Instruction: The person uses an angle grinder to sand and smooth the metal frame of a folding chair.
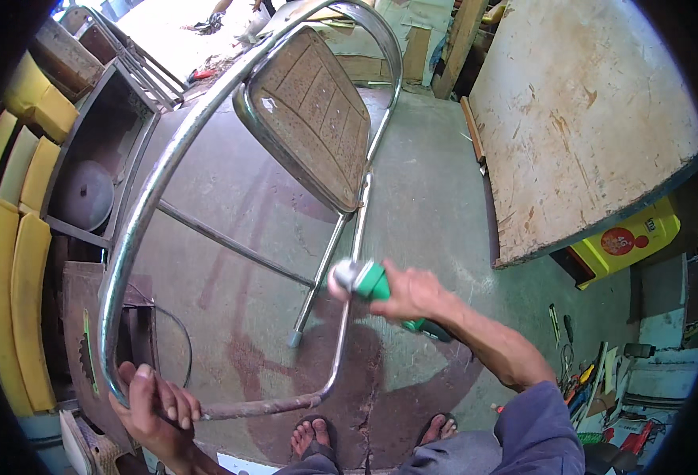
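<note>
A chromed tubular chair frame is held tilted in front of me, with a worn brown panel set between its tubes. My left hand grips the near left bend of the tube. In my right hand is a green angle grinder; its blurred head lies over the right-hand tube, and whether the disc touches the metal cannot be told. Brownish, dull metal shows along the near crossbar. A thin brace joins a leg ending in a grey foot cap.
A stained board stands on the right above a yellow container. Hand tools are heaped at lower right. Yellow pads and a metal cabinet line the left. A person's hand shows at the top. My sandalled feet are near the crossbar.
</note>
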The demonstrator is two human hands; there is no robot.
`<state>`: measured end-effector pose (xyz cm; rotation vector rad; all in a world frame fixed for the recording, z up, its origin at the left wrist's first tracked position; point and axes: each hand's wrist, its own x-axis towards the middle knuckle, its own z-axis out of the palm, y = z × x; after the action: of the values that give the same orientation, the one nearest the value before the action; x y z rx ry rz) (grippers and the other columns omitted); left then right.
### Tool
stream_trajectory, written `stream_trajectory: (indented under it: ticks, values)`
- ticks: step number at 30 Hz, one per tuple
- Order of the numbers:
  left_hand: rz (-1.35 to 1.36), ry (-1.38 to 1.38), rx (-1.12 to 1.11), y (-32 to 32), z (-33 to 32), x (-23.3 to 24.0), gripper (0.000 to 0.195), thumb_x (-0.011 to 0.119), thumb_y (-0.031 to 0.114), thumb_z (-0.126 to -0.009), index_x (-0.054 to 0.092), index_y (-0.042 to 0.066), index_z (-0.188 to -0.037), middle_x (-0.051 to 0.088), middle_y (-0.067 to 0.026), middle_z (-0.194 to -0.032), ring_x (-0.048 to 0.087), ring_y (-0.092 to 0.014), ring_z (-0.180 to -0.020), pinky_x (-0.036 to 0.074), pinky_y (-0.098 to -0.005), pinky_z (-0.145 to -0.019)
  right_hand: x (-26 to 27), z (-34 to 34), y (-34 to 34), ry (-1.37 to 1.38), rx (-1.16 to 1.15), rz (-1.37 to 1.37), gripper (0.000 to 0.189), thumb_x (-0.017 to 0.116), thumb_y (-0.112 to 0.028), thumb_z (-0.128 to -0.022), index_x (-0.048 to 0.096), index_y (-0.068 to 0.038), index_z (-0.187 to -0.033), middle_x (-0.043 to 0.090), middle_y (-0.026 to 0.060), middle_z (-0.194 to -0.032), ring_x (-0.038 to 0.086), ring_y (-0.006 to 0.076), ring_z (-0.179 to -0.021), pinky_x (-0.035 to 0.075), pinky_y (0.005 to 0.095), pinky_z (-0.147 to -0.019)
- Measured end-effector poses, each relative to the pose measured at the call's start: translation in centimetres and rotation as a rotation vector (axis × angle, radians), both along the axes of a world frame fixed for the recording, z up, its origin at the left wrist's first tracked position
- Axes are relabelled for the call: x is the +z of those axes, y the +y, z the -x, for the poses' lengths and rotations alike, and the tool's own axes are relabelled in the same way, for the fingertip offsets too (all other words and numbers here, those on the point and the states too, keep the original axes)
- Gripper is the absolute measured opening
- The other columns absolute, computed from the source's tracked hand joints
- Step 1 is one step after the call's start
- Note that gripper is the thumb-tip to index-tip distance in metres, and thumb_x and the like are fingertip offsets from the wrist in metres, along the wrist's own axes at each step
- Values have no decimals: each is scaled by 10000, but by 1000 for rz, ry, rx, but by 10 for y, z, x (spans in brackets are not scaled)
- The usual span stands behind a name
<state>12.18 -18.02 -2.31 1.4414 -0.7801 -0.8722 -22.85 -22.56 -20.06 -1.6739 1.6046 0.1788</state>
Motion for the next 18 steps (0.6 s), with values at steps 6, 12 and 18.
stream_trajectory:
  ticks: [6, 12, 18]
  values:
    - [26, 24, -69, 15, 29, 2, 262, 559, 169, -1001, 504, -15, -1179, 336, -5, -503, 349, -120, -310, 376, -304, -304, 5, 7, -29, 137, -64, 3, 793, 671, -553, -821, 493, 9, -1352, 696, 166, -869, 710, 293, -762, 585, 448, -659]
    - [51, -39, -128, 26, 22, 9, 151, 555, 166, -1004, 485, 41, -959, 335, 3, -497, 340, -108, -310, 366, -299, -300, 27, -1, -38, 203, 125, -4, 858, 717, -604, -800, 496, 27, -1338, 728, 204, -932, 744, 314, -815, 622, 443, -709]
    - [23, 128, -26, 11, 30, 7, 148, 538, 114, -987, 478, 29, -882, 319, -8, -477, 345, -129, -306, 368, -313, -302, 8, -19, 39, -19, -13, -39, 821, 691, -538, -784, 469, 24, -1339, 713, 190, -851, 729, 333, -760, 608, 460, -646]
